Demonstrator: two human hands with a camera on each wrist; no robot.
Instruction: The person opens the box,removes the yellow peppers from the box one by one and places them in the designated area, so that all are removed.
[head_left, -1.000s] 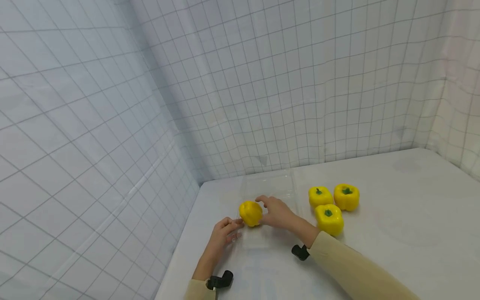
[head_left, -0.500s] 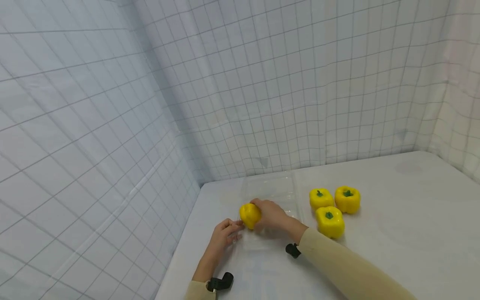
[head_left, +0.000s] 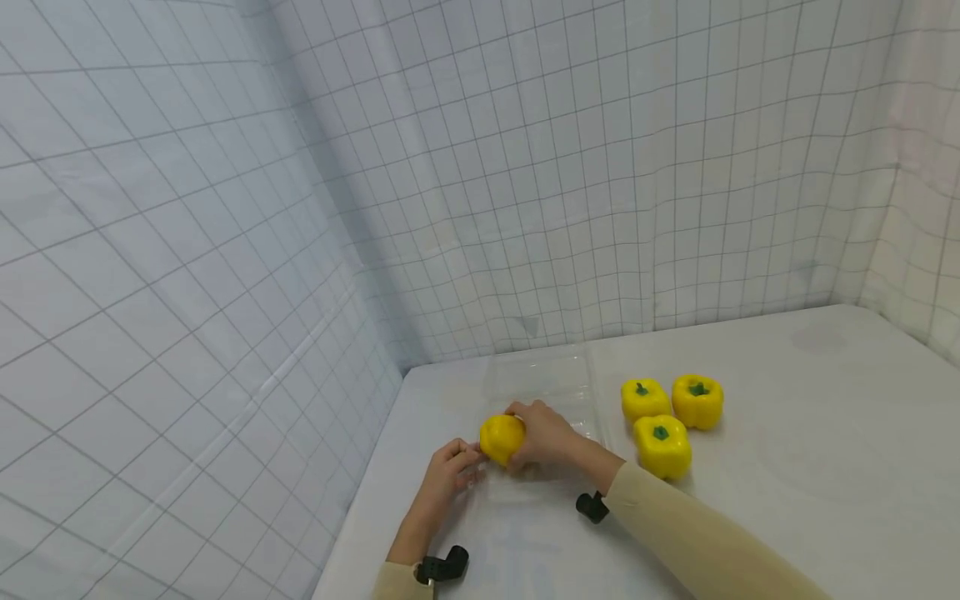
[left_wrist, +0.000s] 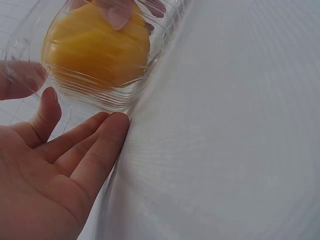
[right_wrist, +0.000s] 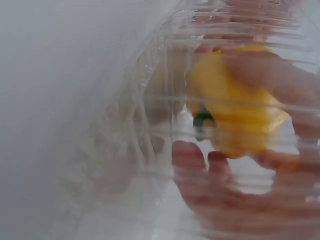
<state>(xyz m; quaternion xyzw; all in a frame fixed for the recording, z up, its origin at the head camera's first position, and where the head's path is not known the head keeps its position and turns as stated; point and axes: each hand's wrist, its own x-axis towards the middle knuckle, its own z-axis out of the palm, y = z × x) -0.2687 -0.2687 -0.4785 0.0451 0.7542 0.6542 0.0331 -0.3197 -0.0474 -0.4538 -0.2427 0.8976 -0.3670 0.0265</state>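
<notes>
My right hand [head_left: 546, 435] grips a yellow bell pepper [head_left: 498, 440] within the near half of a clear plastic clamshell box [head_left: 517, 493], whose other half lies spread toward the wall. Through the ribbed plastic in the right wrist view, the pepper [right_wrist: 240, 107] lies tilted, its green stem [right_wrist: 202, 122] to the side, with fingers around it. On the box's left side is my left hand [head_left: 447, 473]. In the left wrist view this left hand [left_wrist: 60, 175] has fingertips against the outer wall [left_wrist: 100, 95], and digits appear to pinch the rim; the exact contact is partly hidden.
Three more yellow bell peppers stand in a cluster right of the box: one at the back left [head_left: 643, 402], one at the back right [head_left: 698, 402], one in front [head_left: 663, 448]. A white table [head_left: 795, 467] is bordered by grid-patterned sheets [head_left: 562, 208] behind and at the left.
My right hand has closed from a looser hold to a fuller grip on the pepper, which has shifted slightly down and turned. My left hand stays at the box's side.
</notes>
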